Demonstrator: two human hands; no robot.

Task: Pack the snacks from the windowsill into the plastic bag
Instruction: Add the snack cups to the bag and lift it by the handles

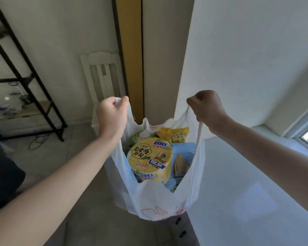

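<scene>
Gripping one handle each, left hand (112,116) and right hand (208,109) held the plastic bag (149,201) open, fingers (191,101) curled tight, noodle tub (149,157) inside.

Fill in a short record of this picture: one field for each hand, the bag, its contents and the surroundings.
left hand: grips one handle of the bag, fingers curled round it
right hand: grips the other handle
plastic bag: white, held up by both handles, mouth open
contents: yellow noodle cup on top; yellow popcorn packet behind it; blue packet to its right
surroundings: white windowsill to the right of the bag; white chair by the wall; black shelf at left
</scene>
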